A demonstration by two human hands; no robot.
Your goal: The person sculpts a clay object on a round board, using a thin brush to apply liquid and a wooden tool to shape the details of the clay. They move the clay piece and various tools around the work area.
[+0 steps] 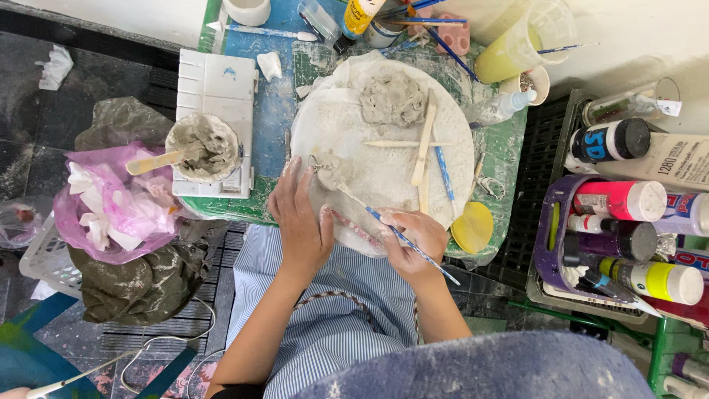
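Resting on the round board (pixel 458 159), the small clay piece (pixel 330 171) looks soft and easily dented, best steadied gently at its sides, as the left hand (pixel 301 218) lies open beside it while the right hand (pixel 413 240) pinches a thin blue tool (pixel 402 235).

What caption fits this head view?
Left hand steadies a small clay piece on a round board; right hand works it with a blue-handled tool.
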